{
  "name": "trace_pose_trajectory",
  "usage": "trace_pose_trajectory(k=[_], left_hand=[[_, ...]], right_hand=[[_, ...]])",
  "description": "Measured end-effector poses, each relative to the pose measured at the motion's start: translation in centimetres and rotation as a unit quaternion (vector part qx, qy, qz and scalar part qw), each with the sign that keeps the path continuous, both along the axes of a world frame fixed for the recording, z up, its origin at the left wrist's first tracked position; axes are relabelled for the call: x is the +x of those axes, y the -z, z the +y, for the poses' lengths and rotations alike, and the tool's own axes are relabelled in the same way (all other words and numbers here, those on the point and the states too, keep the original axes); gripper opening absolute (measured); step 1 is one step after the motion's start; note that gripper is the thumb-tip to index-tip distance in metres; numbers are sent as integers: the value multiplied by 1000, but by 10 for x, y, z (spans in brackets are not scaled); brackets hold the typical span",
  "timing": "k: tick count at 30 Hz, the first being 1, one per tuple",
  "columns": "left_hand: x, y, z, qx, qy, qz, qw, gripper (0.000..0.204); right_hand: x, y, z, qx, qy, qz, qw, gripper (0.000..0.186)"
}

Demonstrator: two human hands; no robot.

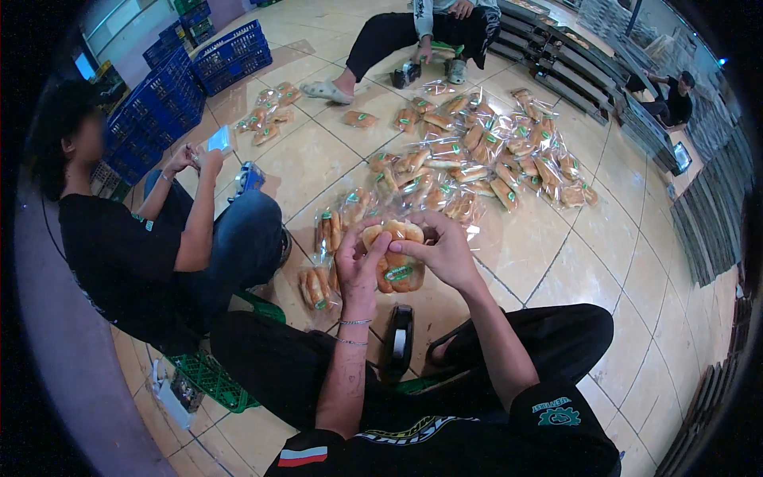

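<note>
The left hand (362, 258) and the right hand (443, 250) grasp one bagged bread (404, 278) in their grip, above the tiled floor (600, 262). On this floor, a black tape dispenser (399, 340) stands between the person's legs (274, 354), and the pile of bagged breads (485, 151) lies farther, between blue crates (163, 111) near the far left edge and metal trays (568, 67) near the far right edge.

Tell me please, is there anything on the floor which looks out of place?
Slightly: one wrapped bread packet lies alone on the floor tiles, between the large heap and the smaller cluster. It looks stray because most other packets lie grouped.
</note>
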State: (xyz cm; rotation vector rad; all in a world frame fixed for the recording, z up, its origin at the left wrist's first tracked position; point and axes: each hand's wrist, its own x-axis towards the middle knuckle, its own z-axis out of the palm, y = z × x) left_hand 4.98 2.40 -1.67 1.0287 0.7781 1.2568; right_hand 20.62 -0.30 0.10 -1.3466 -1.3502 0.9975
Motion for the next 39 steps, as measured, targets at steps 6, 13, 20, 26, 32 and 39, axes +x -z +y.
trace_pose_trajectory(k=[6, 13, 20, 26, 32, 39], left_hand=[[-10, 8, 5, -26, 37, -23, 999, 46], [-1, -6, -1, 72, -129, -74, 986, 82], [-5, -9, -7, 86, -105, -60, 989, 78], [-9, -5, -5, 165, -94, 25, 981, 55], [-17, -7, -7, 187, -68, 58, 978, 34], [-13, -36, -20, 212, -111, 96, 966, 19]], right_hand=[[-10, 9, 1, 112, 55, 67, 990, 40], [-29, -2, -6, 191, 80, 30, 978, 68], [-31, -2, -9, 259, 87, -178, 945, 75], [-26, -10, -9, 291, 84, -126, 945, 64], [-17, -12, -9, 277, 70, -90, 954, 47], [-11, -9, -11, 225, 77, -39, 971, 21]])
